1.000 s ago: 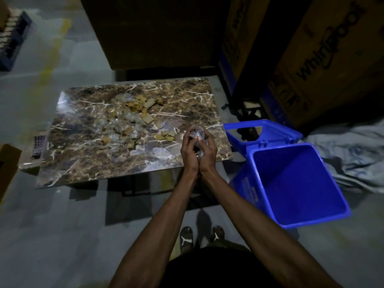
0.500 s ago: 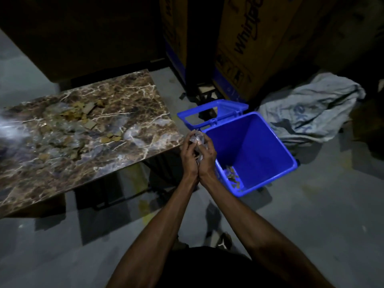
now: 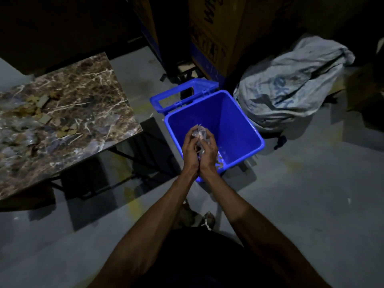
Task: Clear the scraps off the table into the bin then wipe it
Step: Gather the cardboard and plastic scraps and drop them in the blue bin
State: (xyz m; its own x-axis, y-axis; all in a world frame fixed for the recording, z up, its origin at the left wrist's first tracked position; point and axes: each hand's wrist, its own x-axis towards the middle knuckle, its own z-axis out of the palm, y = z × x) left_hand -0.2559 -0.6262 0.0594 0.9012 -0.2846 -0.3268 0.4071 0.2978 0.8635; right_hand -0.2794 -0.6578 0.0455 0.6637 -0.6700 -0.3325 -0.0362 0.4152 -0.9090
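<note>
Carried right from the table edge, both hands are now held over the bin point(image 3: 239, 123). Crumpled plastic scraps point(image 3: 199, 133) are clutched between curled left hand point(image 3: 189, 149) and right hand point(image 3: 208, 151). More scraps point(image 3: 38, 107) are left on the table point(image 3: 99, 84), far left.

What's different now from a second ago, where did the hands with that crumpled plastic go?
Both hands, left hand and right hand, carried the crumpled plastic scraps from over the table's near right corner to above the open blue bin. Nothing was let go: both hands still cup the bundle. The cardboard scraps stayed on the table, and the bin stayed put.
</note>
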